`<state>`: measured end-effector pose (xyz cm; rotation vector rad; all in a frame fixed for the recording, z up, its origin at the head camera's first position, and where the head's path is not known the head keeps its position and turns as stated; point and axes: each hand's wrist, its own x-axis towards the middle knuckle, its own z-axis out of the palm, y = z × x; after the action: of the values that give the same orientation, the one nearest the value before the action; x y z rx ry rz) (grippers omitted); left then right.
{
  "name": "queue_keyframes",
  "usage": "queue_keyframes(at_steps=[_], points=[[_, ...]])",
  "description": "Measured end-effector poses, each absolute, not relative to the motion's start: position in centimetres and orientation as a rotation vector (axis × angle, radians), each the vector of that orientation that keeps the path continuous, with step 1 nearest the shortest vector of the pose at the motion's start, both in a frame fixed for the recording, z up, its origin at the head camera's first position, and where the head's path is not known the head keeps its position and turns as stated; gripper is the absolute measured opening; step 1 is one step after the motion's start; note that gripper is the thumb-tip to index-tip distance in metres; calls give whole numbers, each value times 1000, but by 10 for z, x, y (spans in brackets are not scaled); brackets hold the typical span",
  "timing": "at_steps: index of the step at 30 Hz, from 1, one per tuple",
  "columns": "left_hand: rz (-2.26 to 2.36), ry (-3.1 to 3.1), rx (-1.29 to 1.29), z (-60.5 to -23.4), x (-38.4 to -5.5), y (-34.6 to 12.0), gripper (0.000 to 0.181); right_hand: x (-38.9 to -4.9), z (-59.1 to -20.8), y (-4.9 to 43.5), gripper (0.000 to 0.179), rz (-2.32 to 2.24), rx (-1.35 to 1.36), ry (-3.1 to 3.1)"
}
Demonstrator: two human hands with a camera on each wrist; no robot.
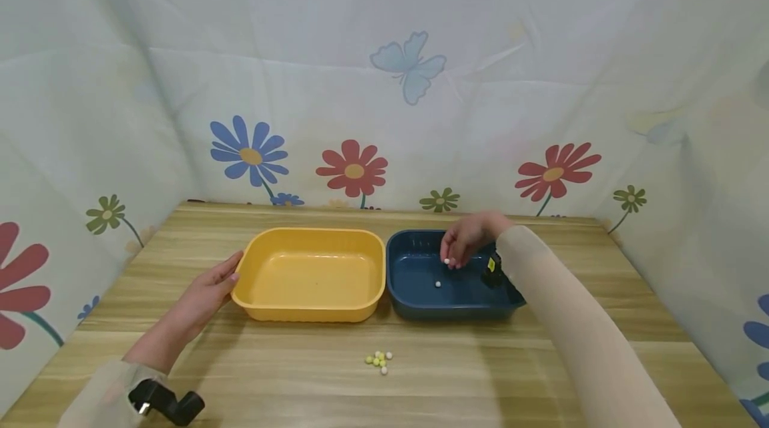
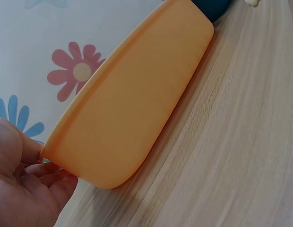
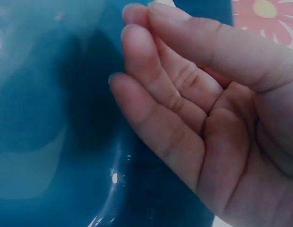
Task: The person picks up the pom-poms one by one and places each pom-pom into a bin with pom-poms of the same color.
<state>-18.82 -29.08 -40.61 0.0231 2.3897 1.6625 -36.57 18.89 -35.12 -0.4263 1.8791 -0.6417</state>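
Observation:
My left hand (image 1: pixel 207 298) grips the left end of a yellow plastic tray (image 1: pixel 309 314). In the left wrist view the thumb lies at the tray's rim, and the curled fingers (image 2: pixel 61 187) are against the outer wall below it. Over the dark blue tray (image 1: pixel 456 312), my right hand (image 1: pixel 465 241) pinches a small white ball (image 1: pixel 446 261) between thumb and fingertips. Another white ball (image 1: pixel 438 284) lies on the blue tray's floor. The right wrist view shows the thumb meeting the index fingertip, with the other fingers loosely bent.
Several small yellow-green and white balls (image 1: pixel 376 362) sit in a loose cluster on the wooden table (image 1: pixel 432 388), in front of the trays. The two trays stand side by side. A flower-printed cloth (image 1: pixel 300 94) hangs behind the table and along both sides.

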Motion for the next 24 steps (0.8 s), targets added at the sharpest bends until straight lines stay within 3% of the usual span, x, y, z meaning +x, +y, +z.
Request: queue_keyframes(at_steps=[24], points=[[1604, 2439, 11, -407, -188, -292, 59, -359, -378, 186, 10, -473, -373, 1982]])
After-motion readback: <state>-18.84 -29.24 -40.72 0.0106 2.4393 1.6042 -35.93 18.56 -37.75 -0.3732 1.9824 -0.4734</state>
